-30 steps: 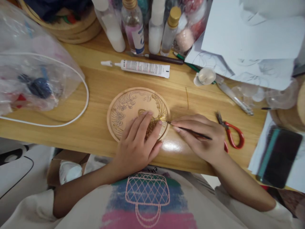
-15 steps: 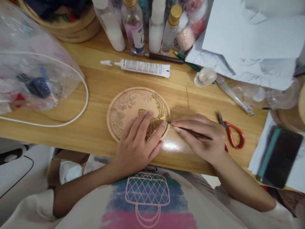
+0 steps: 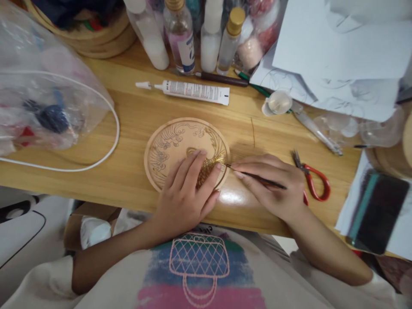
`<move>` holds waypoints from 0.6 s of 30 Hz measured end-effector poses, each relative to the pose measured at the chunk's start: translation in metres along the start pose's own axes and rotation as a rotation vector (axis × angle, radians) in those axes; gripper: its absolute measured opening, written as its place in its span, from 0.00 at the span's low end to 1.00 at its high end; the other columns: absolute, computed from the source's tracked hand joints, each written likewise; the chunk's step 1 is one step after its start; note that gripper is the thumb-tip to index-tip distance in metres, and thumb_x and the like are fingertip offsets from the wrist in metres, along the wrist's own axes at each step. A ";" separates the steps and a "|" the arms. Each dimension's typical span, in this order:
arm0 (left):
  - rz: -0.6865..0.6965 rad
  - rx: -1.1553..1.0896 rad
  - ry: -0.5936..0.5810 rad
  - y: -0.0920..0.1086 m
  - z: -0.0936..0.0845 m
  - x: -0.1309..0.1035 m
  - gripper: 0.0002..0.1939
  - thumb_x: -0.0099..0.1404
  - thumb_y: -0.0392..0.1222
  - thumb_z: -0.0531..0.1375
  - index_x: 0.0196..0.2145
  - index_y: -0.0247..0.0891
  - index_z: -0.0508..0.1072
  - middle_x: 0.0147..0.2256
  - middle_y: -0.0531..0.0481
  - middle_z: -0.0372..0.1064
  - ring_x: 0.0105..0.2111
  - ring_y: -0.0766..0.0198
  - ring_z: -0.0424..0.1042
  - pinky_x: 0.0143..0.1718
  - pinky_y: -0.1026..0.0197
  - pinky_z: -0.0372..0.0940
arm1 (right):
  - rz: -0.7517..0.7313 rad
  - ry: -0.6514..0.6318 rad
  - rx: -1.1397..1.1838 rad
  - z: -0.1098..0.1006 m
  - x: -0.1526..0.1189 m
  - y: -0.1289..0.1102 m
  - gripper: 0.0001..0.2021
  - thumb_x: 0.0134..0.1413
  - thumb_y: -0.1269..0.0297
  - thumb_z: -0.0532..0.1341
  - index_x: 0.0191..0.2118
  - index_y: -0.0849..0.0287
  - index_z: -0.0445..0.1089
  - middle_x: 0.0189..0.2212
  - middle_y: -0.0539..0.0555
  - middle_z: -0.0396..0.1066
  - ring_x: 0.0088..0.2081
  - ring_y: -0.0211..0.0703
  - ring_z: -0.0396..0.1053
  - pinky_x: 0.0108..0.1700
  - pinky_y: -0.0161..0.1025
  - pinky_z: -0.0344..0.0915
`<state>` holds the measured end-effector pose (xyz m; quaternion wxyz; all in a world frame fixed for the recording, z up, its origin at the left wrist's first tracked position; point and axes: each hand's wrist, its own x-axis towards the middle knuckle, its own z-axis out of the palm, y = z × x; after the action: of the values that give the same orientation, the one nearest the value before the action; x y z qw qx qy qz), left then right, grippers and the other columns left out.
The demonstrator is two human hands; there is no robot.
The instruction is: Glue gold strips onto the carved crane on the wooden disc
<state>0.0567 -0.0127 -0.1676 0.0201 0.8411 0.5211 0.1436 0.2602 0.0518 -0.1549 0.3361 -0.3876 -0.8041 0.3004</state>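
A round wooden plaque [image 3: 174,139] lies on the table, its face drawn with wave lines and a fish-like figure partly outlined in gold wire. My left hand [image 3: 189,189] rests on it with fingers stretched out, hiding its lower middle. At the plaque's right edge, my right hand [image 3: 273,184] pinches slim dark tweezers [image 3: 265,181] like a pen. Their tip points left, close to my left index fingertip; anything tiny held in the tip is too small to make out. A short gold wire [image 3: 252,133] lies on the wood above my right hand.
Red-handled pliers [image 3: 313,180] lie right of my right hand, with a phone [image 3: 380,212] farther right. Behind the plaque are a white glue tube [image 3: 196,91] and several bottles [image 3: 210,47]. A plastic bag [image 3: 48,98] and white cable [image 3: 117,128] occupy the left; drawing papers [image 3: 341,51], the back right.
My left index fingertip has shifted slightly left on the plaque, away from the tweezers' tip. My right hand and the tweezers have barely moved.
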 end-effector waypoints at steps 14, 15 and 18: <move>-0.009 0.003 -0.016 0.001 -0.001 0.001 0.24 0.66 0.44 0.59 0.58 0.35 0.67 0.59 0.30 0.63 0.60 0.43 0.64 0.57 0.46 0.61 | 0.007 -0.008 -0.014 -0.001 0.001 0.000 0.09 0.56 0.73 0.64 0.40 0.51 0.77 0.35 0.51 0.80 0.36 0.42 0.78 0.40 0.41 0.76; -0.008 0.004 -0.014 0.001 -0.001 0.001 0.24 0.66 0.44 0.59 0.58 0.35 0.67 0.59 0.30 0.63 0.60 0.43 0.64 0.57 0.46 0.61 | 0.008 -0.008 -0.014 -0.001 0.001 0.000 0.09 0.57 0.73 0.64 0.40 0.51 0.77 0.35 0.51 0.80 0.36 0.42 0.78 0.41 0.41 0.76; -0.006 0.011 -0.004 0.001 -0.001 0.001 0.23 0.66 0.44 0.58 0.57 0.34 0.68 0.58 0.29 0.63 0.59 0.42 0.64 0.57 0.46 0.61 | 0.012 -0.010 -0.013 0.000 0.000 0.000 0.09 0.57 0.73 0.64 0.40 0.51 0.77 0.35 0.51 0.80 0.37 0.42 0.78 0.41 0.41 0.76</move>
<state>0.0574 -0.0123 -0.1666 0.0168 0.8399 0.5244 0.1390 0.2604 0.0518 -0.1543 0.3279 -0.3933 -0.8053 0.2990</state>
